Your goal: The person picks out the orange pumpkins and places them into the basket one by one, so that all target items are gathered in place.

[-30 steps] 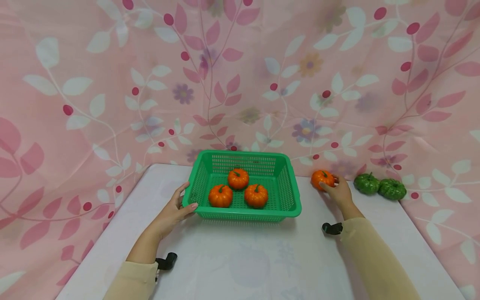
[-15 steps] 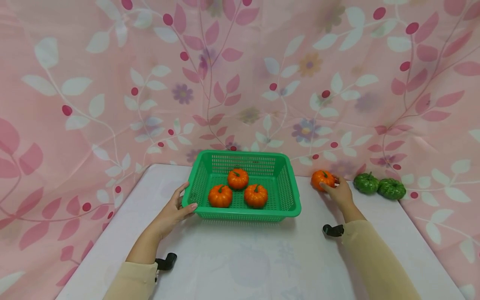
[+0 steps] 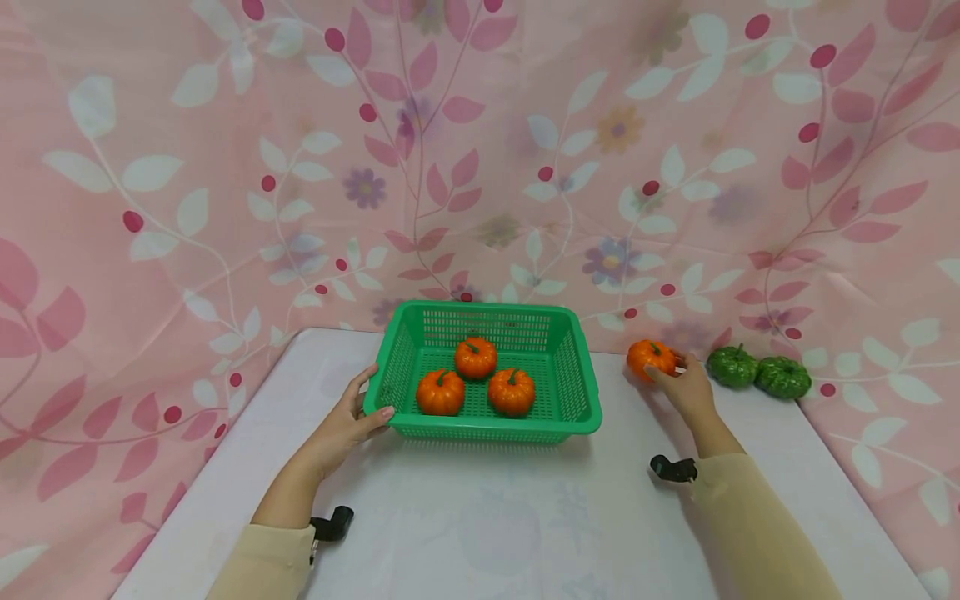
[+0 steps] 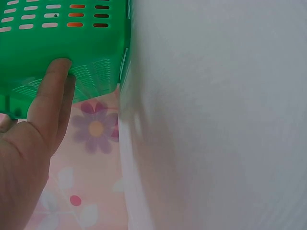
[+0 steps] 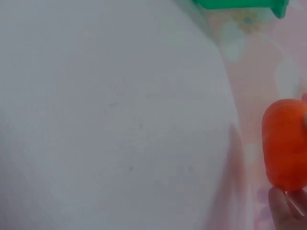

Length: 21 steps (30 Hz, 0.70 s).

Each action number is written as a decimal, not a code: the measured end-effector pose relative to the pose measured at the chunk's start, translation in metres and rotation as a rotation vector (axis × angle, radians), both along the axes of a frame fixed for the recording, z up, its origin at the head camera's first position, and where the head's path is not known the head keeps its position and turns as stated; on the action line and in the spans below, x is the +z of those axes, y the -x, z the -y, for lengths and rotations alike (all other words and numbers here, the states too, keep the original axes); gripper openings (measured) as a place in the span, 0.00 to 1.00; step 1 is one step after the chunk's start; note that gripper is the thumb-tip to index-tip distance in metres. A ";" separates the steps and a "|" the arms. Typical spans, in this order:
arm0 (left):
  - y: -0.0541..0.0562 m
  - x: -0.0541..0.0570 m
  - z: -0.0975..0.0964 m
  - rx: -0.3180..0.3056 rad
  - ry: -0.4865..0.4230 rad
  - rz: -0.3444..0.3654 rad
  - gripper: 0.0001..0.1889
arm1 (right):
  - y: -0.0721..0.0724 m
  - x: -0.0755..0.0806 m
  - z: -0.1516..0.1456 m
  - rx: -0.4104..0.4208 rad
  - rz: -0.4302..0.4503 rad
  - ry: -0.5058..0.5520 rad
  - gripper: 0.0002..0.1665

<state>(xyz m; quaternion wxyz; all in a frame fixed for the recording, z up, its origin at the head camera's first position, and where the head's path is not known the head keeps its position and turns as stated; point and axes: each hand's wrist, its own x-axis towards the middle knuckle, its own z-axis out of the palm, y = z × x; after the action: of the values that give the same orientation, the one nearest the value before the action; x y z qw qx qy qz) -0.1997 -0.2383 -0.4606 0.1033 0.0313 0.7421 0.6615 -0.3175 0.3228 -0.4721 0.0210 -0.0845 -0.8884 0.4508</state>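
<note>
My right hand [image 3: 688,392] pinches a small orange pumpkin [image 3: 649,359] between thumb and fingers. In the right wrist view, backdrop shows between this pumpkin [image 5: 286,143] and the white tabletop, so it appears raised. At the table's middle back stands a green plastic basket [image 3: 480,424], holding orange pumpkins at its back [image 3: 476,358], left [image 3: 440,392] and right [image 3: 512,392]. My left hand [image 3: 339,435] grips its front left corner, thumb at the front rim and fingers along the left side. The left wrist view has a finger against the basket's wall [image 4: 48,45].
Two green pumpkins lie side by side at the table's back right, one nearer [image 3: 732,367] to my right hand and one farther [image 3: 783,377]. A pink floral cloth [image 3: 480,167] hangs behind the white-covered table [image 3: 495,525].
My right hand and its pumpkin have shifted slightly right, and the pumpkin has tilted a little. The left hand and basket have stayed in place.
</note>
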 end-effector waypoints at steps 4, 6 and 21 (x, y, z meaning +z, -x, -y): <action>0.000 0.000 0.000 -0.001 -0.004 0.003 0.48 | -0.006 0.006 -0.001 0.011 -0.045 0.015 0.55; 0.000 -0.001 0.000 -0.002 -0.004 0.005 0.48 | -0.009 0.011 0.000 0.014 -0.060 0.028 0.56; 0.001 -0.002 0.000 -0.004 -0.007 -0.004 0.48 | -0.022 0.052 0.014 0.038 -0.151 0.034 0.55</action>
<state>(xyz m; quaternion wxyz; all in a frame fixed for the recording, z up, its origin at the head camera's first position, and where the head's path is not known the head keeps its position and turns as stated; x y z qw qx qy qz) -0.2006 -0.2384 -0.4628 0.1028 0.0344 0.7398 0.6640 -0.2952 0.3086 -0.4204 0.0780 -0.0337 -0.8779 0.4712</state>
